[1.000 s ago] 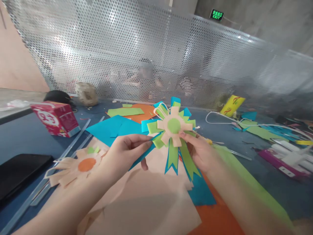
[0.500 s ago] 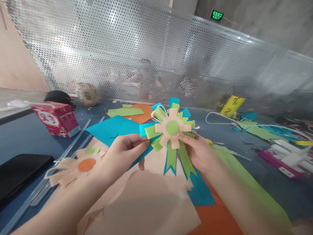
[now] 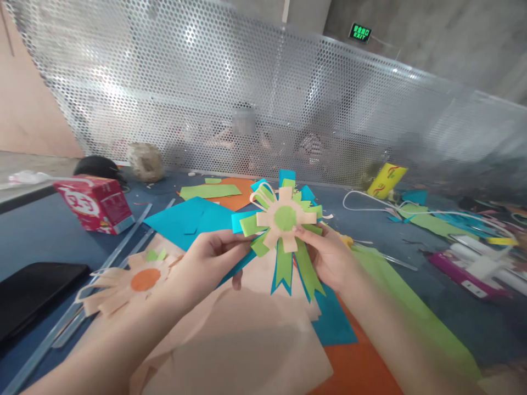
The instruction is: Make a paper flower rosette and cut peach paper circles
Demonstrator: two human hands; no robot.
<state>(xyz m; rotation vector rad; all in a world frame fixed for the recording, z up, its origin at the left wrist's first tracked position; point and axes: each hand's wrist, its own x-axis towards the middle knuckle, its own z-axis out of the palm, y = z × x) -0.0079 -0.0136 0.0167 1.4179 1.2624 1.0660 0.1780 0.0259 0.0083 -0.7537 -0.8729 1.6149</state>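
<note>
The right hand [image 3: 331,255] pinches the layered rosette [image 3: 285,218] by its lower right edge; at its left edge the left hand [image 3: 214,255] grips a blue strip [image 3: 245,261], possibly attached.

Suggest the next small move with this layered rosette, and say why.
Perhaps gently squeeze the rosette's edge with the left hand: its thumb and fingers are pinched together at that edge, while the right hand supports the opposite side, thumb on the front.
</note>
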